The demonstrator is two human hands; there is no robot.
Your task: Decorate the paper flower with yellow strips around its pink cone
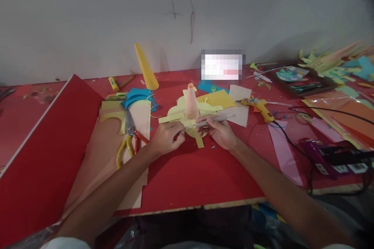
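Observation:
In the head view, a peach paper cone stands upright on a pale yellow scalloped paper piece with paper strips reaching out from it. My right hand is closed around a slim white pen-like tool, whose tip points left toward the foot of the cone. My left hand lies at the near left edge of the yellow paper, its fingers curled together close to the tool's tip. Whatever those fingers pinch is too small to make out.
Left lie scissors and pliers with red and yellow handles on peach sheets, beside a red board. A yellow cone stands behind. A yellow glue gun with a black cord and a purple box are right.

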